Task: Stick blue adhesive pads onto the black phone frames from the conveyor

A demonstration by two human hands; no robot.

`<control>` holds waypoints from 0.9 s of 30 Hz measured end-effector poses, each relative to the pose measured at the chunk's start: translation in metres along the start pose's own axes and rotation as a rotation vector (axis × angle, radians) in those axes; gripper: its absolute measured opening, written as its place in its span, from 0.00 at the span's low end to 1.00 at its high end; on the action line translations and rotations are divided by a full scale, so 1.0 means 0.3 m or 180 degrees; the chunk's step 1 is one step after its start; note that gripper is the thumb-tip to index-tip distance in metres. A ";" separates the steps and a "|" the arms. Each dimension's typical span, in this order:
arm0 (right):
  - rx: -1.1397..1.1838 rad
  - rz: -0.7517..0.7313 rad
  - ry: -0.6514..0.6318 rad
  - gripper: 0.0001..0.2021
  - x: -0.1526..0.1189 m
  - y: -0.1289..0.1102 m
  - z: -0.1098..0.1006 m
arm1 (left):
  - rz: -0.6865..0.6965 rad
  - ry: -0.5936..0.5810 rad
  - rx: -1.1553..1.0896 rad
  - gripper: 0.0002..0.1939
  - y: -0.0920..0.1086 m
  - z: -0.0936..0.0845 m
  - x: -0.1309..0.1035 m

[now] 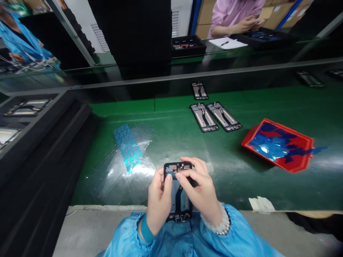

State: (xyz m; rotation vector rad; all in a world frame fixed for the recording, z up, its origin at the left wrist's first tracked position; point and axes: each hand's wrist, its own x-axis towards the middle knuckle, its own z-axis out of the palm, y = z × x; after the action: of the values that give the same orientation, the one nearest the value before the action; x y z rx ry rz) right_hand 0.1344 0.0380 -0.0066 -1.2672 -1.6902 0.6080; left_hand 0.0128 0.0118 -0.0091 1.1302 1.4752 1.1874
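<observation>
A black phone frame (178, 200) with a dark ribbon cable down its middle is held upright near the table's front edge. My left hand (160, 198) grips its left side, thumb on the upper part of the frame. My right hand (199, 187) is wrapped round the upper right corner, with thumb and forefinger closed together just below the top section. A small bluish strip shows between the two thumbs; its shape is partly hidden. Left of my hands, a sheet of blue stickers (128, 146) lies on clear plastic film (109, 178).
Three more phone frames (204, 117) lie beyond my hands. A red bin (300, 157) holding blue film pieces stands at the right. Stacked black trays (53, 142) rise at the left. Tape (261, 204) sticks to the front edge. Across the bench, a person in pink (225, 18) handles something.
</observation>
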 end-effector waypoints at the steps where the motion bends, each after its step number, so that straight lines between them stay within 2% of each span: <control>1: -0.0101 -0.0054 0.0039 0.06 -0.003 0.000 -0.001 | 0.0019 0.0018 0.0033 0.10 -0.001 0.001 -0.002; 7: -0.0547 -0.0326 0.0328 0.04 -0.015 -0.007 0.007 | 0.0074 0.0024 0.0038 0.10 0.006 0.009 -0.009; 15: -0.0682 -0.0570 0.0460 0.05 -0.036 -0.014 0.041 | 0.0165 0.0122 0.0122 0.09 0.001 0.021 -0.019; 19: -0.0448 -0.0190 0.0512 0.04 -0.039 -0.011 0.056 | 0.0153 0.0198 0.0002 0.11 -0.008 0.026 -0.026; 22: -0.0003 0.0306 0.0644 0.11 -0.023 -0.001 0.040 | 0.0196 0.0225 -0.0055 0.11 -0.013 0.030 -0.034; 23: 0.0230 0.0477 0.0537 0.14 -0.015 0.001 0.030 | 0.0233 0.0219 -0.0022 0.11 -0.014 0.030 -0.038; 27: 0.0974 0.0874 -0.0384 0.24 0.018 -0.014 -0.009 | 0.0425 0.0074 0.0431 0.13 -0.013 0.019 -0.050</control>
State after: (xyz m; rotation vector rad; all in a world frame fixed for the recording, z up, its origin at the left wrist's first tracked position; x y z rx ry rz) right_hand 0.1346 0.0414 0.0000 -1.2658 -1.4582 1.0826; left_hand 0.0207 -0.0024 -0.0123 1.3280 1.5364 1.2092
